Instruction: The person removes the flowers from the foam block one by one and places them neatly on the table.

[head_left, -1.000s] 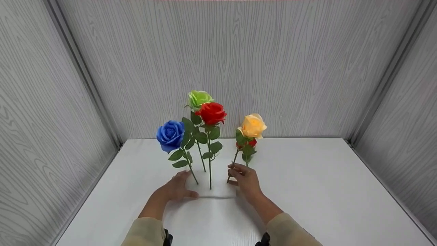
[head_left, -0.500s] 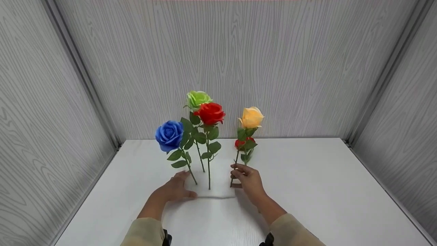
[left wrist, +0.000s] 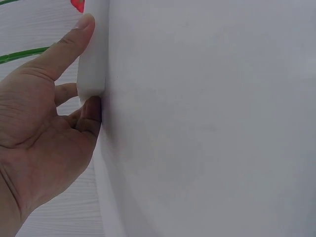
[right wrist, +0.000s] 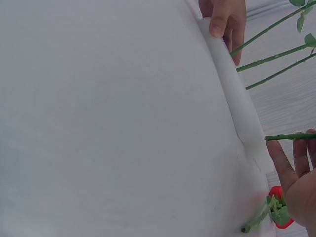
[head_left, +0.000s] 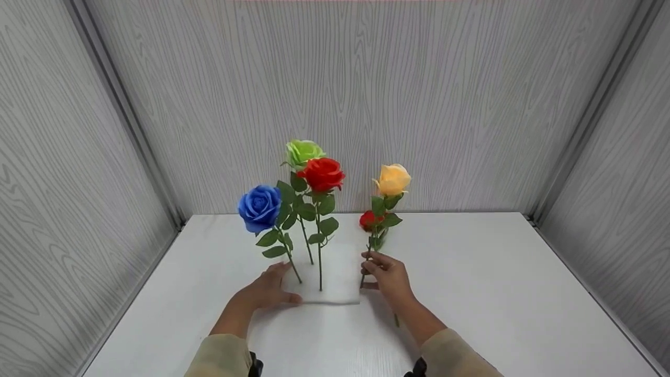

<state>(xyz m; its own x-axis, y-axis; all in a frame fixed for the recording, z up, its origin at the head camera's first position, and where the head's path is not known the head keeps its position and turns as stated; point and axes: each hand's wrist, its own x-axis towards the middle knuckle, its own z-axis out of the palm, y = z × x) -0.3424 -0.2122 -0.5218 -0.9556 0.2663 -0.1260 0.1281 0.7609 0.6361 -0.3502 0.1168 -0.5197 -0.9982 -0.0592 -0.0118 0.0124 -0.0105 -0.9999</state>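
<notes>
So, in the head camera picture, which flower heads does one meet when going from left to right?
blue rose → green rose → large red rose → small red bud → yellow rose, whose stem the right hand holds.

Yellow rose (head_left: 392, 179) upright at white foam block (head_left: 335, 275), right edge

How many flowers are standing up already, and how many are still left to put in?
Three look done: the blue rose, green rose and red rose stand upright in the white foam block. In hand: the right hand pinches the yellow rose stem at the block's right edge, while the left hand steadies the block. Left: one small red flower behind it.
</notes>
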